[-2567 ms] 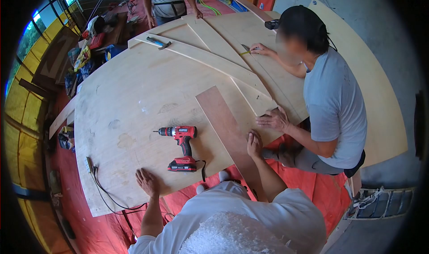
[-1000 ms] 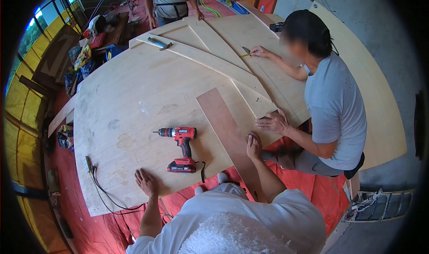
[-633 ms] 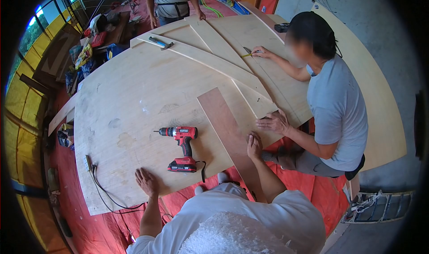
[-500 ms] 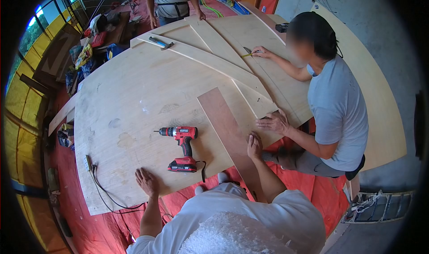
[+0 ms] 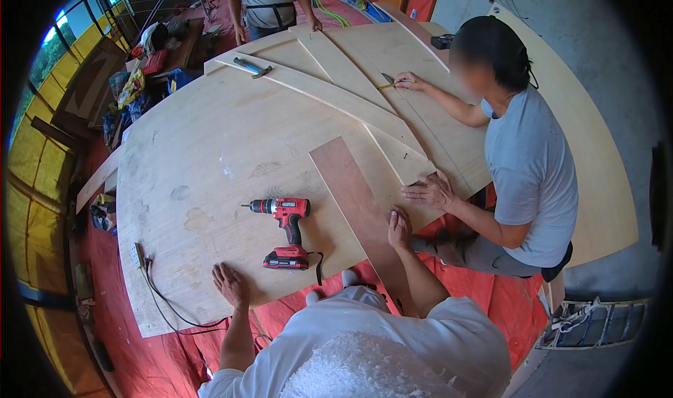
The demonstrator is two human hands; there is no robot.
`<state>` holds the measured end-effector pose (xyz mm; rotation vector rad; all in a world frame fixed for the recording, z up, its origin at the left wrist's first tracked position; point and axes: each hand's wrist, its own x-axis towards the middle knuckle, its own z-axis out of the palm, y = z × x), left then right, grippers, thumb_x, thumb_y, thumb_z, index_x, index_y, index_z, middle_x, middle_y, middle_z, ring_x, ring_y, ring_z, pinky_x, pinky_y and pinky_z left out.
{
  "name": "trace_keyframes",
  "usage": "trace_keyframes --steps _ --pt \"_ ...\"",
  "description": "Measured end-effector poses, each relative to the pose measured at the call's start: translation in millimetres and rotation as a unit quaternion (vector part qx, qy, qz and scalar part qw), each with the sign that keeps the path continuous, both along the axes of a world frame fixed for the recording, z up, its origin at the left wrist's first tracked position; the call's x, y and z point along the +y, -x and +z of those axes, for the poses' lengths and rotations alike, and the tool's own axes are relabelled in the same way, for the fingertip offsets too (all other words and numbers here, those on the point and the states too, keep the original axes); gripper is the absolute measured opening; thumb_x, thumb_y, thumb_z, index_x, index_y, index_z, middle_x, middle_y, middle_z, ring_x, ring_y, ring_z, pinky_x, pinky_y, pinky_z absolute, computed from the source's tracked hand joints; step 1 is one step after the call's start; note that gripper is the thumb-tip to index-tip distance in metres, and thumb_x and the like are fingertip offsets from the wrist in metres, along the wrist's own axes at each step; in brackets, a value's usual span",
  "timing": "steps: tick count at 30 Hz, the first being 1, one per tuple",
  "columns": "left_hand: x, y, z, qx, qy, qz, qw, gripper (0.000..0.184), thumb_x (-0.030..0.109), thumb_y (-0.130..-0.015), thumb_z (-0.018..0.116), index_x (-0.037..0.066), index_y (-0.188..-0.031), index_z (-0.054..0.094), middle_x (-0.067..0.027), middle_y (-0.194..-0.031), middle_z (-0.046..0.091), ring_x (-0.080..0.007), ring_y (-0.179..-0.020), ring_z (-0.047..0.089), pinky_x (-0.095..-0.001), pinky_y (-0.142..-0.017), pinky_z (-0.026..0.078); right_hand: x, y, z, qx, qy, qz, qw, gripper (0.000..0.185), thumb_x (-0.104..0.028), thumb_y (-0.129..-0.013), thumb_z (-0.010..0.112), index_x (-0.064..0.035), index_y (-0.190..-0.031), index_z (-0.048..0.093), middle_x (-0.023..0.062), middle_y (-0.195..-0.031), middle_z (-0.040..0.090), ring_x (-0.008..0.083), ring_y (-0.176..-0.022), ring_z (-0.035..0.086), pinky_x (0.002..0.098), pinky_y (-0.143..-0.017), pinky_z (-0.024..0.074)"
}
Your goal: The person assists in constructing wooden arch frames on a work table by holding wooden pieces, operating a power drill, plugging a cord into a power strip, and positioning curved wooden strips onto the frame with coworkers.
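Observation:
My left hand (image 5: 230,284) lies flat with its fingers spread near the front edge of the large plywood sheet (image 5: 189,146). Fingers curled, my right hand (image 5: 399,228) rests on the reddish-brown board (image 5: 350,188); whether it grips anything is hidden. Between my hands a red cordless drill (image 5: 286,219) lies on its side, its bit pointing left. Behind it is a frame of pale wooden strips (image 5: 336,97), with a blue-handled hammer (image 5: 251,67) lying on its far left part. A co-worker's hand (image 5: 429,191) presses on the frame's near corner.
At the right a co-worker (image 5: 529,167) bends over the sheet, the other hand holding a pencil-like tool by a yellow tape measure (image 5: 387,86). Another person (image 5: 268,5) stands behind the sheet. A power strip (image 5: 137,256) with black cables is at left. Bags lie at the far left.
The co-worker at the right has shifted slightly to the right. Both my hands, the drill and the boards stay nearly where they were.

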<state>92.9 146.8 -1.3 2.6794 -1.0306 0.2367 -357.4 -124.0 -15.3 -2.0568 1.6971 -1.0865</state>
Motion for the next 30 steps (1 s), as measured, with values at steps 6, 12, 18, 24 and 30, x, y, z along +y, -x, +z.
trace_keyframes --steps 6,12,18,24,30 --pt "-0.6 2.1 3.4 0.005 0.0 -0.001 1.0 0.049 0.026 -0.093 0.041 0.004 -0.136 0.043 -0.0171 -0.145 0.037 -0.0321 -0.137 0.029 -0.0452 -0.112 0.02 -0.1 -0.4 -0.6 -0.006 0.003 -0.002 1.0 0.032 -0.019 -0.098 0.04 0.0022 -0.101 0.063 0.0184 -0.113 0.061 0.0334 -0.112 0.054 0.0409 -0.097 0.0409" --pt "0.1 0.6 1.4 0.011 -0.004 -0.001 1.0 0.049 0.026 -0.093 0.042 0.004 -0.137 0.042 -0.017 -0.146 0.036 -0.0321 -0.138 0.028 -0.0451 -0.113 0.019 -0.6 -0.4 -1.9 -0.001 -0.007 -0.009 1.0 0.032 -0.019 -0.098 0.04 0.0026 -0.105 0.062 0.0185 -0.114 0.061 0.0334 -0.112 0.054 0.0402 -0.098 0.0406" --pt "1.5 -1.0 -2.8 0.012 0.001 0.0 1.0 0.049 0.027 -0.093 0.042 0.004 -0.137 0.042 -0.0168 -0.146 0.036 -0.0323 -0.138 0.028 -0.0451 -0.113 0.019 0.7 0.1 -2.9 -0.007 -0.007 -0.01 1.0 0.032 -0.02 -0.098 0.041 0.003 -0.106 0.062 0.019 -0.114 0.06 0.0338 -0.112 0.054 0.0401 -0.098 0.0406" --pt "0.4 0.8 0.1 0.011 0.009 0.0 1.0 0.049 0.026 -0.093 0.042 0.004 -0.137 0.043 -0.0168 -0.145 0.037 -0.0323 -0.137 0.029 -0.045 -0.113 0.02 -0.9 1.6 -4.5 -0.008 -0.003 0.001 1.0 0.033 -0.02 -0.098 0.04 0.0035 -0.105 0.062 0.0191 -0.114 0.061 0.0343 -0.111 0.054 0.0406 -0.099 0.0405" --pt "0.2 2.6 2.2 0.013 0.013 0.001 1.0 0.049 0.026 -0.093 0.042 0.004 -0.137 0.043 -0.0168 -0.145 0.037 -0.0324 -0.137 0.029 -0.045 -0.113 0.02 -0.6 1.3 -3.2 -0.001 -0.008 -0.001 1.0 0.032 -0.019 -0.098 0.04 0.0036 -0.107 0.062 0.0197 -0.114 0.061 0.0348 -0.112 0.054 0.0413 -0.099 0.0407"
